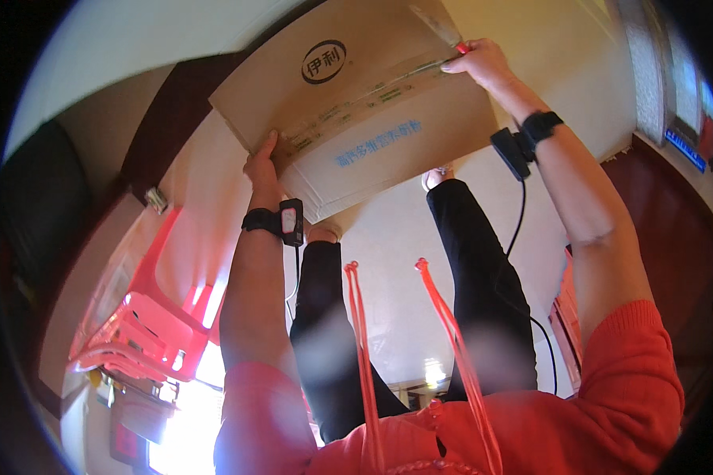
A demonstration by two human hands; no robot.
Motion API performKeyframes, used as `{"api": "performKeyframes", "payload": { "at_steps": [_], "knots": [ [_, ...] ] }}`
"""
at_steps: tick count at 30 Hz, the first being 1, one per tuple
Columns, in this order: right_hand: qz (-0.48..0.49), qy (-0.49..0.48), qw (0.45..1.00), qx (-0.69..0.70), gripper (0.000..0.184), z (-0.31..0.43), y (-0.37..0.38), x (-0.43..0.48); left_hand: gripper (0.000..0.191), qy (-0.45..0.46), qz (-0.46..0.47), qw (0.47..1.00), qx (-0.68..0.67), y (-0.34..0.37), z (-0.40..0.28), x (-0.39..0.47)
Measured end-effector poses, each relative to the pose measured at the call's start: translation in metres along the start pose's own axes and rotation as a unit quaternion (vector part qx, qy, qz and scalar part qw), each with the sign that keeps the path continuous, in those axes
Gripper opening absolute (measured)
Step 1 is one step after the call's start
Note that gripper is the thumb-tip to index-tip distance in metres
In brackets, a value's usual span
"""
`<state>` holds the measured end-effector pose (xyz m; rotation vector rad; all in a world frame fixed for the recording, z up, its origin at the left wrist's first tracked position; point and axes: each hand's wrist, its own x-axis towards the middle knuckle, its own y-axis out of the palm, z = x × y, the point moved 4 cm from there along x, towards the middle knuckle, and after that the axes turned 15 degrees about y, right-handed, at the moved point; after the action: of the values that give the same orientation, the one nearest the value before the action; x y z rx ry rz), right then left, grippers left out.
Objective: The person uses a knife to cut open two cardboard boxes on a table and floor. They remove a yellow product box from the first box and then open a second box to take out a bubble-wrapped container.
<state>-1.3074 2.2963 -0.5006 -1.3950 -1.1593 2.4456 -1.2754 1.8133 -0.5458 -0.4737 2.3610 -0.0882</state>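
Observation:
A large brown cardboard box (386, 101) is tilted in front of me above my feet. Its facing side bears a dark oval logo and blue printed writing, and clear tape runs along the middle seam. My left hand (262, 163) grips the box's left edge, thumb on the front and the other fingers hidden behind. At the upper right corner, my right hand (481, 62) rests its thumb near the end of the tape. That hand also holds what looks like a red-handled knife (439, 27), its pale blade lying across the cardboard towards the upper left.
Red plastic chairs (160, 332) stand to my left near a bright glare. The pale floor (392, 237) spreads between my legs, which are in black trousers (481, 279). Black wrist-worn devices (291, 221) trail cables (517, 219). A dark red surface (659, 219) lies at right.

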Motion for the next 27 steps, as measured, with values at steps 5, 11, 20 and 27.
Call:
{"api": "performKeyframes", "payload": {
  "at_steps": [5,11,20,27],
  "knots": [
    [-0.004,-0.061,0.993,-0.103,0.043,0.032,-0.016,-0.073,0.047,-0.027,0.002,1.0,-0.013,-0.07,-0.012,-0.066],
    [0.11,-0.04,0.99,-0.083,0.031,0.083,-0.04,-0.201,0.046,0.003,-0.073,0.992,0.099,-0.171,-0.056,-0.183],
    [0.148,-0.153,0.977,0.006,0.022,0.186,-0.099,-0.355,0.029,0.003,-0.2,0.973,-0.114,-0.24,-0.126,-0.33],
    [0.192,-0.198,0.96,-0.046,0.04,0.274,-0.078,-0.545,0.028,0.007,-0.279,0.939,-0.203,-0.402,-0.182,-0.465]
  ]
}}
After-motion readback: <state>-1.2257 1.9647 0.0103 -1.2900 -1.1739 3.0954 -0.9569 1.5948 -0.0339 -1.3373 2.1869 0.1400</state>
